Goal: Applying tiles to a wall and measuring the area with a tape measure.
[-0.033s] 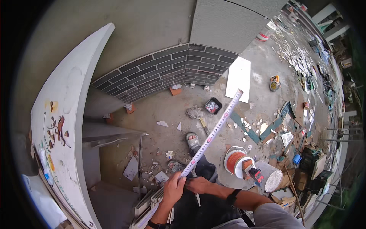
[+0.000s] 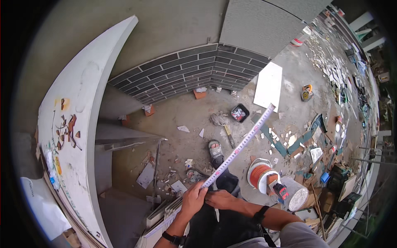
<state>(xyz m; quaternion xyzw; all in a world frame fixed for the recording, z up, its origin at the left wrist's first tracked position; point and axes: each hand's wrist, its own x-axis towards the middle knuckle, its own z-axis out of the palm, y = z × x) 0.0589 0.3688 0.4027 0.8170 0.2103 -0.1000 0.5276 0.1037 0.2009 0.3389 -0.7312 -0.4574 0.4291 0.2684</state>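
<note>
A white tape measure blade [image 2: 237, 151] runs out at a slant to the upper right, its far tip just below a white board on the floor. My left hand [image 2: 193, 199] is closed on the blade's near end. Close beside it, almost touching, my right hand [image 2: 222, 200] has its fingers curled in; whatever they hold is hidden. No tape case can be made out at the hands. Beneath the blade, a trowel or brush with a yellowish handle [image 2: 228, 131] lies on the floor near my sandaled foot [image 2: 215, 149].
Dark brick-patterned tiles [image 2: 182, 68] cover the lower wall ahead. A black bucket [image 2: 240, 113], an orange cable reel [image 2: 259, 175] and a white bucket [image 2: 297, 198] stand on the floor. Stacked tiles [image 2: 163, 217] lean by my left arm. A pale slab [image 2: 78, 111] curves along the left.
The whole view has shifted, so the surroundings sit farther right. The blade's tip has dropped slightly relative to the white board. Both hands keep their grip.
</note>
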